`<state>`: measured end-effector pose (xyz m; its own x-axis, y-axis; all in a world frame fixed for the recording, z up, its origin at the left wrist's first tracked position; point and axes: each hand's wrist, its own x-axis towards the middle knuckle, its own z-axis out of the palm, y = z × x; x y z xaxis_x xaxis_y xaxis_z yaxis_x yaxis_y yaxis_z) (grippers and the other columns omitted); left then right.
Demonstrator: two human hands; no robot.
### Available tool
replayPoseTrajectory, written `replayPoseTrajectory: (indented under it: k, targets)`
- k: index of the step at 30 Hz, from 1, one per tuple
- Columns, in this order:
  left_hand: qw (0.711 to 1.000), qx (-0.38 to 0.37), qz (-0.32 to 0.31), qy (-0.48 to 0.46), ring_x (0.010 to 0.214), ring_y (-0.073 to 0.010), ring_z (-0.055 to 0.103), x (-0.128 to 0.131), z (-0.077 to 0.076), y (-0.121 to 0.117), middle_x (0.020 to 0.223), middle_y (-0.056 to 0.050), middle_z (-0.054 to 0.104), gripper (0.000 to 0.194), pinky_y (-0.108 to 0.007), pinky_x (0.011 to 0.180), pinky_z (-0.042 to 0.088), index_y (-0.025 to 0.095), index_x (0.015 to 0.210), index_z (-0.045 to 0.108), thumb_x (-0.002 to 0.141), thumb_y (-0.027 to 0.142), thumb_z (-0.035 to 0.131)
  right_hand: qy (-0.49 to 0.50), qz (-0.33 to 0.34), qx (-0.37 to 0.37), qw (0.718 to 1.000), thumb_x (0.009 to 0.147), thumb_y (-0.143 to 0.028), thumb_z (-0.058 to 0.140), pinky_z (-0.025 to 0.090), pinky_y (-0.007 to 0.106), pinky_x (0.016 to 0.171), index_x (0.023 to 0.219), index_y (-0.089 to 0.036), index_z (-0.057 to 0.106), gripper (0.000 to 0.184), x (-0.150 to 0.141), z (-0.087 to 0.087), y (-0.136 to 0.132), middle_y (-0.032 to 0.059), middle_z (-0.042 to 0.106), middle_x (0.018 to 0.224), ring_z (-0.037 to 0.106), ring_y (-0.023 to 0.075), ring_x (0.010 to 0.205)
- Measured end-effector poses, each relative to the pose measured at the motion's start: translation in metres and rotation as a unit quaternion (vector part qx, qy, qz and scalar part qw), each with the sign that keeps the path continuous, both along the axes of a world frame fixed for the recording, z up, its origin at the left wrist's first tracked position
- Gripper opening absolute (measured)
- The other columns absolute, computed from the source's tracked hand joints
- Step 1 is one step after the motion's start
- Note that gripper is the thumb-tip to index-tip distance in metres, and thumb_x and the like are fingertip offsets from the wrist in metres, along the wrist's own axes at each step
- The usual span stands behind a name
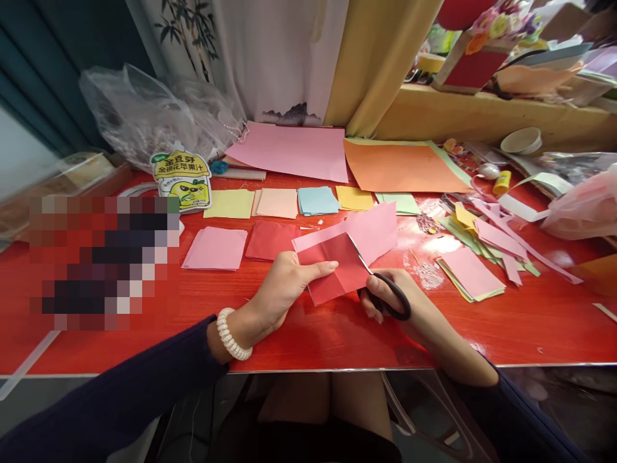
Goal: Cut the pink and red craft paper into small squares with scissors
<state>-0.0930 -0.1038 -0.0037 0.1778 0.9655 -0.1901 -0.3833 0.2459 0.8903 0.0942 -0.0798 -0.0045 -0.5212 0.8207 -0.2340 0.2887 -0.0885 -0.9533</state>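
Observation:
My left hand [284, 283] pinches a red sheet of paper [330, 273] with its thumb lying on top. A pink sheet [371, 233] lies against the red one and sticks out behind it. In my right hand [390, 296] is a pair of scissors [393, 296] with black handles, my fingers through the loops. The blades reach over the red and pink paper, at the edge between them. Just behind my left hand lies a stack of red squares [272, 239], with pink squares [215, 248] to its left.
Along the back sit yellow-green [229, 203], peach [277, 202], blue [318, 200] and yellow squares [354, 198]. Behind them lie large pink [299, 151] and orange sheets [405, 166]. Paper strips and scraps [506, 235] are on the right. A pouch [183, 183] stands at the left.

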Motion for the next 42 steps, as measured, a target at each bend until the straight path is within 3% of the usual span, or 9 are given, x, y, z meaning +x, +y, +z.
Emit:
replayPoseTrajectory:
  k: [9,17,29,36,42]
  targets:
    - [0.999,-0.005,0.015,0.042,0.058,-0.0120,0.059,0.0010,0.0015,-0.0020,0.065,-0.002,0.066,0.023,-0.023,0.055,0.047,0.013,0.063,0.061,0.073,0.032,0.069,-0.004,-0.018,-0.016,1.000,0.076,-0.062,0.056,0.030,0.023,0.045,0.052,-0.017,0.051,0.052,-0.0017,0.0027,-0.0005,-0.0002,0.052,0.043,0.045,0.0089,0.040]
    - [0.999,-0.014,-0.003,0.046,0.068,-0.0194,0.065,0.0015,0.0000,-0.0016,0.077,-0.008,0.070,0.023,-0.031,0.064,0.051,0.012,0.077,0.065,0.070,0.033,0.071,0.012,-0.011,-0.011,1.000,0.079,-0.062,0.053,0.030,0.023,0.045,0.053,-0.017,0.052,0.052,-0.0003,-0.0023,0.0008,-0.0002,0.053,0.045,0.045,0.0090,0.040]
    - [0.998,-0.025,0.004,0.058,0.062,-0.0156,0.062,0.0042,-0.0002,-0.0028,0.072,-0.006,0.069,0.018,-0.026,0.058,0.049,0.012,0.070,0.064,0.070,0.029,0.070,0.009,-0.037,-0.023,0.999,0.079,-0.056,0.057,0.029,0.023,0.044,0.050,-0.016,0.052,0.050,-0.0046,0.0020,-0.0005,-0.0010,0.051,0.042,0.044,0.0082,0.039]
    - [0.998,-0.028,-0.008,0.063,0.063,-0.0181,0.064,0.0045,0.0007,-0.0045,0.069,-0.007,0.070,0.021,-0.028,0.058,0.050,0.012,0.071,0.066,0.069,0.033,0.071,0.009,-0.037,-0.028,0.999,0.079,-0.058,0.055,0.030,0.022,0.044,0.050,-0.016,0.053,0.052,-0.0067,0.0038,0.0002,-0.0007,0.051,0.042,0.045,0.0077,0.039]
    - [0.997,-0.026,-0.003,0.078,0.056,-0.0133,0.059,0.0037,0.0026,-0.0023,0.062,-0.003,0.065,0.023,-0.025,0.053,0.046,0.011,0.064,0.062,0.068,0.032,0.072,-0.004,-0.059,-0.030,0.998,0.077,-0.053,0.061,0.026,0.022,0.042,0.047,-0.017,0.049,0.049,-0.0089,0.0026,-0.0001,-0.0021,0.049,0.039,0.042,0.0066,0.036]
